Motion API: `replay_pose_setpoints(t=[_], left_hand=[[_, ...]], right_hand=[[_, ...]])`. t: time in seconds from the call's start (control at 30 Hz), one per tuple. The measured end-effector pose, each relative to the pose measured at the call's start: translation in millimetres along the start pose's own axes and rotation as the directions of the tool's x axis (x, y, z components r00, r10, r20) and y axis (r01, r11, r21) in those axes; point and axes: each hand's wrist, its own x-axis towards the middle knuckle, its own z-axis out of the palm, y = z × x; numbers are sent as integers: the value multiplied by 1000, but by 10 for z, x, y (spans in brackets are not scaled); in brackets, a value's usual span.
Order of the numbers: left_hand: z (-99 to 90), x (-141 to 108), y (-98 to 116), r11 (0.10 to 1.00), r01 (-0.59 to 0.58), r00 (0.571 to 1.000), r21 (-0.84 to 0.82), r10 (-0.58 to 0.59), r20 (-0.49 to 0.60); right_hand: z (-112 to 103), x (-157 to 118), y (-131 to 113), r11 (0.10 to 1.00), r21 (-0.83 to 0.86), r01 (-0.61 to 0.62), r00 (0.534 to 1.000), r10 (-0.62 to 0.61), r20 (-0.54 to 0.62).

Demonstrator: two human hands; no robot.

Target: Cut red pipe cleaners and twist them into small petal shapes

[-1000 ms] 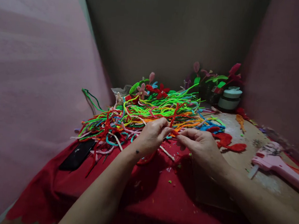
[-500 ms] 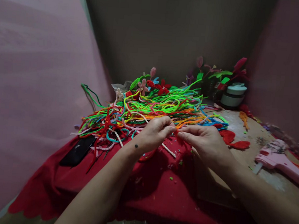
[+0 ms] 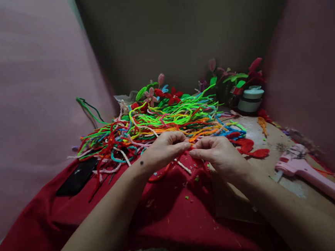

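Observation:
My left hand [image 3: 168, 145] and my right hand [image 3: 220, 154] meet fingertip to fingertip above the front of a red cloth [image 3: 174, 219]. Both pinch a short bit of red pipe cleaner [image 3: 191, 146], mostly hidden by the fingers. Below my left hand a red-orange strand [image 3: 160, 176] curves over the cloth; whether it joins the held piece I cannot tell. Just beyond my hands spreads a tangled pile of pipe cleaners [image 3: 174, 118] in green, orange, red, blue and pink. Red petal shapes [image 3: 251, 148] lie to the right of my right hand.
A pink glue gun [image 3: 306, 167] rests on the brown board [image 3: 271, 135] at right. A black phone [image 3: 78, 178] lies on the cloth at left. Finished fuzzy flowers [image 3: 174, 96] and a lidded jar [image 3: 250, 99] stand at the back. Walls close in on both sides.
The whole view has shifted, so the scene sits further left. My hands keep their pinch together, and less of the red piece shows between the fingertips.

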Motion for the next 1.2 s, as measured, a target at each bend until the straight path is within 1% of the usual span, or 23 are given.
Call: replay_pose_setpoints(t=[0.1, 0.2, 0.3, 0.4, 0.53, 0.6, 0.67, 0.73, 0.8, 0.83, 0.87, 0.93, 1.0, 1.07, 1.13, 1.2], left_hand=[[15, -26, 11, 991, 93, 995, -95, -89, 45], [22, -36, 36, 991, 103, 994, -88, -101, 28], [36, -24, 56, 996, 85, 995, -43, -87, -50], [66, 2, 43, 998, 47, 993, -47, -52, -104], [92, 37, -14, 997, -41, 986, -59, 31, -164], [82, 47, -39, 995, -49, 982, -88, 31, -186], [60, 54, -61, 984, -30, 988, -176, 3, -154], [41, 60, -86, 962, 9, 997, -274, -28, -68], [41, 70, -118, 948, 51, 998, -314, -55, -5], [50, 77, -137, 951, 61, 998, -305, -66, -5], [66, 85, -156, 959, 61, 997, -275, -71, -28], [106, 102, -193, 989, 21, 992, -147, -40, -123], [144, 117, -221, 997, -25, 975, 74, 41, -218], [168, 126, -235, 960, -41, 955, 278, 119, -270], [180, 124, -234, 928, -39, 942, 370, 158, -297], [190, 113, -220, 923, -36, 931, 383, 171, -324]], right_hand=[[8, -11, 2, 999, 19, 27, 1000, -28, 4], [25, -26, 24, 995, 89, 38, 998, -42, 38], [43, -29, 70, 982, 188, -37, 992, 14, 125], [51, -14, 130, 955, 260, -141, 976, 90, 200], [63, -2, 171, 889, 364, -276, 951, 196, 241], [71, -7, 160, 868, 402, -293, 949, 211, 236], [76, -15, 137, 864, 417, -283, 955, 211, 211], [79, -24, 113, 871, 413, -266, 961, 207, 183], [82, -33, 98, 883, 393, -256, 964, 205, 169], [87, -38, 94, 893, 376, -249, 966, 198, 168], [94, -42, 92, 907, 349, -238, 967, 189, 169], [113, -50, 92, 947, 237, -215, 971, 182, 154], [133, -56, 93, 979, 76, -190, 978, 182, 105], [145, -59, 96, 986, -38, -165, 983, 167, 72], [147, -63, 98, 988, -69, -135, 988, 140, 70], [145, -70, 100, 990, -33, -137, 987, 139, 82]])
